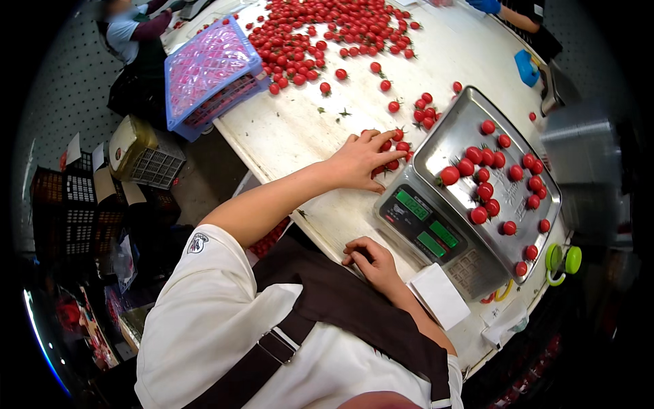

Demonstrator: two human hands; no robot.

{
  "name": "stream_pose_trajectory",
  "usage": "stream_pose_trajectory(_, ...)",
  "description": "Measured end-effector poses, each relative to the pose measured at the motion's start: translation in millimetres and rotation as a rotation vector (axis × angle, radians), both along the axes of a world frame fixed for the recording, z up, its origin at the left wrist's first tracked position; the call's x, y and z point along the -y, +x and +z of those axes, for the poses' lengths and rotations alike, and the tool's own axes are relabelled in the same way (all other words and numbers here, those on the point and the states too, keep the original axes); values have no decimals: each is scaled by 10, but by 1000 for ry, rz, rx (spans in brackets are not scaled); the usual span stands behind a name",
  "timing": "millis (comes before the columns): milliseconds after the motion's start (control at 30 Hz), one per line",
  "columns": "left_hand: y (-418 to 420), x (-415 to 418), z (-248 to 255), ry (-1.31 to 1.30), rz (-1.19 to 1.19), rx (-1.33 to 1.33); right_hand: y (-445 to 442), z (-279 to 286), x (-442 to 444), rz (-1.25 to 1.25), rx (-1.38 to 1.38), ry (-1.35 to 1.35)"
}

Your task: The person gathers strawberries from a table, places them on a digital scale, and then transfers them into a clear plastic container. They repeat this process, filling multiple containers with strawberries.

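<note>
My left hand [365,158] reaches palm down over a small cluster of cherry tomatoes [392,164] on the white table, its fingers spread and touching them. Part of that cluster is hidden under the hand. My right hand [375,260] rests at the table's near edge, fingers loosely curled with a gap by the thumb; nothing shows in it. In front of the hands stands an electronic scale [424,220] with lit green displays. On its steel pan [460,128] lie several loose cherry tomatoes [484,190], spread about singly and in small groups.
A large heap of cherry tomatoes [327,30] covers the far side of the table [296,128]. A blue plastic crate [214,71] sits on the left edge. Near the scale are white paper [439,296] and a green-lidded container [562,258]. Other people work at the far corners.
</note>
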State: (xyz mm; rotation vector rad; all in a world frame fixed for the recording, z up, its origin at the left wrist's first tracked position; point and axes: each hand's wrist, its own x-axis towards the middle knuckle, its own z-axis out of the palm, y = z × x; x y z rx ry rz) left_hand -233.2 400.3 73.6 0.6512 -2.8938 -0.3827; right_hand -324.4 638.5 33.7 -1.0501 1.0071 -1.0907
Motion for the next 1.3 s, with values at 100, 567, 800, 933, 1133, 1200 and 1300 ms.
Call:
stream_pose_trajectory(100, 9, 51, -46, 52, -44, 57, 18, -25, 6, -7, 22, -2)
stream_pose_trajectory(567, -121, 517, -485, 185, 261, -364, 44, -135, -14, -15, 25, -33)
stream_pose_trajectory(800, -758, 49, 1042, 1252, 232, -792, 5, -66, 10, -9, -21, -89)
stream_pose_trajectory(933, -1267, -204, 994, 52, -9, -486, 1, -124, 10, 7, -55, -114)
stream_pose_trajectory(1133, -1410, -628, 967, 0, -165, -295, -3, -123, 10, 8, -28, -118)
stream_pose_trajectory(1200, -1317, -603, 1057, -52, -154, -405, -27, -103, 6, -1, -42, -129)
stream_pose_trajectory(1300, -891, -297, 927, -2, 59, -567, -37, -140, 4, -14, -87, -130)
